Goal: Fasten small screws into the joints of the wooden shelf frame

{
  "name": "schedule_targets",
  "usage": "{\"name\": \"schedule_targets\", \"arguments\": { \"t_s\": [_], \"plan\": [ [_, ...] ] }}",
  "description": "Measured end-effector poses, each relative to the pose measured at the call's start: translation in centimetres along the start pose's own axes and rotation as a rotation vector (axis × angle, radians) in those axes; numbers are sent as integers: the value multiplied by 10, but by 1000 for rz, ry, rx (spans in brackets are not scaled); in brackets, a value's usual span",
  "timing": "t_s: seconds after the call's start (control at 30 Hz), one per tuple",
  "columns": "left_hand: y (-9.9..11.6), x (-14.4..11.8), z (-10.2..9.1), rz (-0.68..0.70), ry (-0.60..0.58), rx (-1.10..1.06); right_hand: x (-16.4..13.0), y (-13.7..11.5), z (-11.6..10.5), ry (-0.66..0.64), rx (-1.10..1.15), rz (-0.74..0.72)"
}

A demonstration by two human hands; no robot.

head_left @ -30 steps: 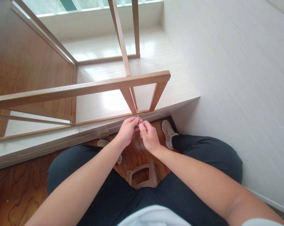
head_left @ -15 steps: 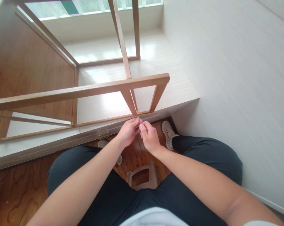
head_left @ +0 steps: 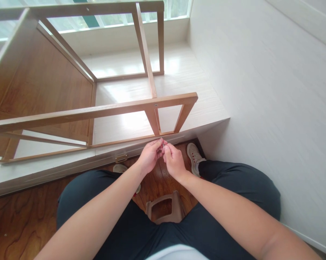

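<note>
Head view: no readable writing. The left hand (head_left: 150,157) and right hand (head_left: 173,161) pinch a tiny pale part (head_left: 163,144), too small to identify, just below the light-brown wooden frame (head_left: 103,110). A brown plastic stool (head_left: 164,209) sits beneath, between dark trousers (head_left: 141,227).

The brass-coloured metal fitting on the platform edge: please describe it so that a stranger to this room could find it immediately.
Start at the wooden frame lying on its side on the raised white platform. Follow the platform's front edge down toward the dark wood floor. The metal fitting sits on that edge, just left of the left hand; it is the only small shiny brass-coloured piece on the pale strip.
</note>
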State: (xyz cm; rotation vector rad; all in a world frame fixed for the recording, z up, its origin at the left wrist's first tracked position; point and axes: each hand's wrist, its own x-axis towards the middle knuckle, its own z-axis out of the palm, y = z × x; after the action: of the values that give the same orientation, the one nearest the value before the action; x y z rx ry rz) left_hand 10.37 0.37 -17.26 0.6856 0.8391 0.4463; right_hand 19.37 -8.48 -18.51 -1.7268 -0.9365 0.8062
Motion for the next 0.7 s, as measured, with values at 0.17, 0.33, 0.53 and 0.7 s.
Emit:
{"name": "schedule_targets", "arguments": {
  "t_s": [0.17,0.33,0.53,0.7],
  "plan": [
    [-2,0,-2,-16,-10,20,2,0,10,-41,534,211],
    [-1,-2,-1,-21,65,26,3,0,14,-244,1161,505],
    [3,-3,1,-8,122,67,6,5,10,-458,1434,610],
    [4,-5,3,-11,131,78,5,7,10,-471,1448,589]
  ]
}}
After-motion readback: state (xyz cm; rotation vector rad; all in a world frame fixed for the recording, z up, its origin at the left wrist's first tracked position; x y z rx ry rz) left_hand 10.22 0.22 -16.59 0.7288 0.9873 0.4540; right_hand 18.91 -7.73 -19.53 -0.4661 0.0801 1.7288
